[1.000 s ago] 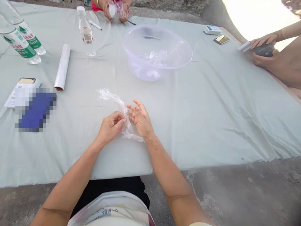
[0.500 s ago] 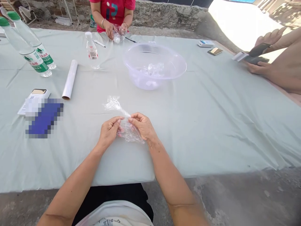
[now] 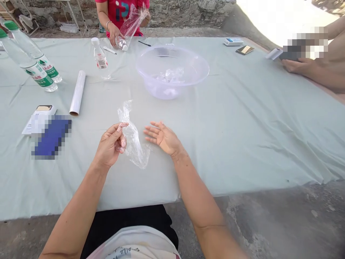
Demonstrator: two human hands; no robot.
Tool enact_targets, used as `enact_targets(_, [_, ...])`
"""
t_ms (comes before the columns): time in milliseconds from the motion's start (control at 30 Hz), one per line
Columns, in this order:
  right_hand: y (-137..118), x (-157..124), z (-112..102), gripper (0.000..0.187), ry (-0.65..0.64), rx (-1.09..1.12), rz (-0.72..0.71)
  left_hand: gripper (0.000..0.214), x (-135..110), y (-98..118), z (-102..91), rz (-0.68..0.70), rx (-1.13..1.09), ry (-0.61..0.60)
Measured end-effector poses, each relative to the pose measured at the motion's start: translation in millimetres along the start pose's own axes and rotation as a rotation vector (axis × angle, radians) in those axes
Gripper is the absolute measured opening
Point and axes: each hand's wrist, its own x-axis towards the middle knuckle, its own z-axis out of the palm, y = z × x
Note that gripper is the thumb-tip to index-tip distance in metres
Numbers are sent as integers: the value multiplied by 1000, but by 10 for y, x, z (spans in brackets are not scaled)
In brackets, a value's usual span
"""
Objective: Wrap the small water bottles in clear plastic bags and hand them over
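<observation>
**Film (image 3: 133, 144) strip pinched in L hand (image 3: 109, 147); R hand (image 3: 164, 138) open beside it**

Thumb & fingers (image 3: 120, 125) of the L hand clench on a crumpled strip of clear film, gripped approx. mid-length. One end stands up past the fingertips and the other droops toward the table (image 3: 242, 108); whether it touches the cloth can't be told. The tight pinch looks meant to keep the clingy strip bunched & lifted, judging by how it hangs. The R hand is released, palm up, fingers spread. It sits just beside the film, not touching it, and holds nothing.

The film hangs above the near edge of the table, over a pale green, creased cloth. Straight ahead & well apart from both hands sits a clear bowl (image 3: 194, 77) w/ scraps of crumpled film (image 3: 169, 75) inside. Between hands & bowl lies only wrinkled cloth.

Off to the left are a roll (image 3: 77, 92) of wrap, a flat box (image 3: 40, 109) next to a blurred blue patch, and two big bottles (image 3: 36, 73) w/ green labels. A small bottle (image 3: 100, 61) stands upright between roll & bowl, none of it near the hands.

On the far side, a co-worker's hand (image 3: 114, 36) steadies another bottle (image 3: 122, 44) under a raised sheet (image 3: 132, 21) of wrap. At the right edge a second person's hand (image 3: 295, 66) rests on the table, w/ a phone (image 3: 244, 49) & white gadget (image 3: 233, 41) nearby.
</observation>
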Motion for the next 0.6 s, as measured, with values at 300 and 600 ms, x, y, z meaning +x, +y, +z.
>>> enact_targets(300, [253, -57, 221, 63, -446, 55, 235, 31, -155, -23, 122, -91, -3, -162])
enact_targets(600, [158, -58, 157, 39, -147, -168, 11, 50, -490, -88, -548, -259, 340, 88])
